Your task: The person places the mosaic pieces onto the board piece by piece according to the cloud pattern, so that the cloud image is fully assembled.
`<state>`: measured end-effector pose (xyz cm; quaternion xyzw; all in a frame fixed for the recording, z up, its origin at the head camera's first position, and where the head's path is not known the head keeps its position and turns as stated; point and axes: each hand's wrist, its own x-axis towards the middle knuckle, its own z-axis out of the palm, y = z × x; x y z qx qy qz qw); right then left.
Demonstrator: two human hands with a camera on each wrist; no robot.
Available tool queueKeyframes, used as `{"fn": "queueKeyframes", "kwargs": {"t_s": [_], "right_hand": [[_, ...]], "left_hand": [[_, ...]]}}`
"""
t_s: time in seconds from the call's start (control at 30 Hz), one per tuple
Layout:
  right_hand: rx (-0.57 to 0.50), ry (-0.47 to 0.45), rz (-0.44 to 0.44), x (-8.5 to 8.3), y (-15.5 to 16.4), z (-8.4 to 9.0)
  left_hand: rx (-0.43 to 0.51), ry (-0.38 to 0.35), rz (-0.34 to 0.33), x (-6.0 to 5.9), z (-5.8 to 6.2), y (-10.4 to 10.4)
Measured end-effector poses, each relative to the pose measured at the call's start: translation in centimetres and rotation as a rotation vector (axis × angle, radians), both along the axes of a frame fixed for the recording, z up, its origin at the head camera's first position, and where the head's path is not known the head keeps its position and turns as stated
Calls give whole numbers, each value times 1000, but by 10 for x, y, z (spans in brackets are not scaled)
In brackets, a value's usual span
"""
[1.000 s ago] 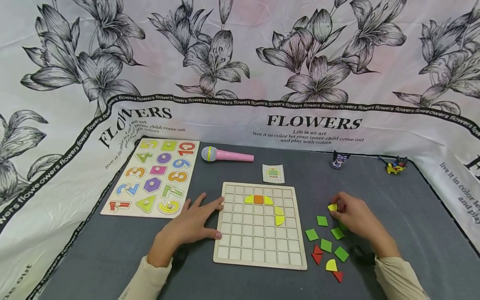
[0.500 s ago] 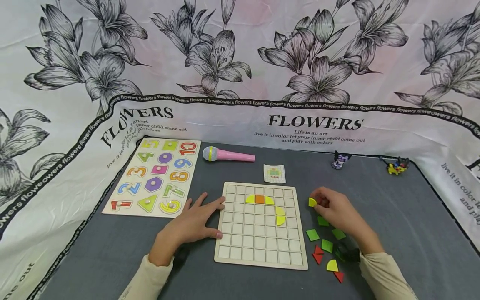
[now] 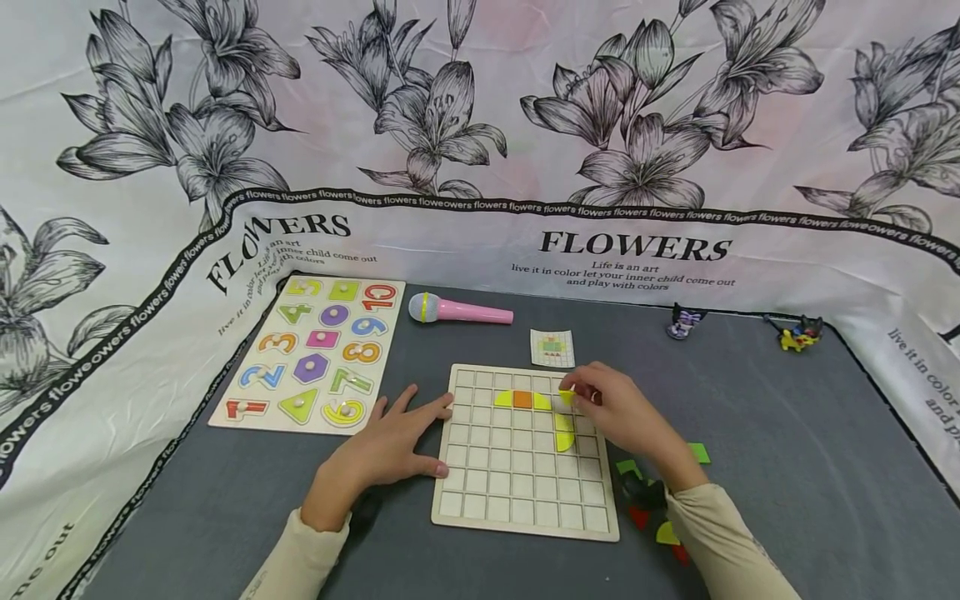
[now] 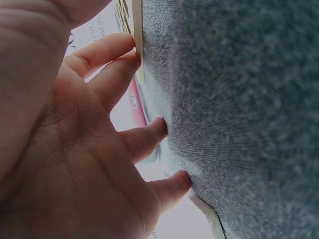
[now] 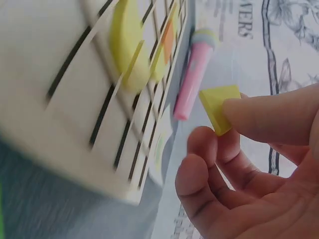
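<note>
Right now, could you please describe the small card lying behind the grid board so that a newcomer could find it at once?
Start from the wooden grid board in the middle of the grey table. Just beyond its far edge, right of the pink toy microphone, lies a small pattern card. It is the only flat paper piece there, pale, with a tiny coloured figure printed on it.

sleeves (image 3: 720,533): cream, long, both arms | hands (image 3: 390,450): bare | wrists: dark camera straps

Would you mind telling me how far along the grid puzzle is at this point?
Done: an orange square and a few yellow pieces already sit in the grid board. In hand: the right hand pinches another yellow piece over the board, while the left hand steadies its edge. Left: most cells are bare, and loose green pieces wait alongside.
</note>
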<state>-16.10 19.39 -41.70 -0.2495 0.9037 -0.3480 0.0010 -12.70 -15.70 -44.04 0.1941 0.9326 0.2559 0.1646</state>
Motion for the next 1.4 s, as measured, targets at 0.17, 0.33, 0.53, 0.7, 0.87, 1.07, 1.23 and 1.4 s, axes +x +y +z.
{"fn": "queueKeyframes", "kwargs": {"t_s": [0.17, 0.33, 0.53, 0.7, 0.87, 1.07, 1.23, 1.4], "right_hand": [[-20, -13, 36, -3, -19, 0], [-31, -14, 87, -6, -38, -2], [-45, -14, 139, -8, -57, -4], [-46, -56, 156, -10, -72, -7], [-12, -40, 200, -12, -87, -10], [59, 19, 232, -15, -101, -14], [95, 26, 245, -13, -108, -16], [130, 39, 235, -12, -110, -14]], "left_hand": [[-2, 2, -6, 0, 0, 1], [5, 8, -10, 0, 0, 0], [0, 11, -9, 1, 1, 0], [-2, 20, -11, 2, 2, 0], [4, 21, -8, 2, 2, -1], [15, 22, -10, 2, 1, -2], [14, 20, -15, 2, 0, -2], [9, 24, -22, 1, -1, -2]]}}
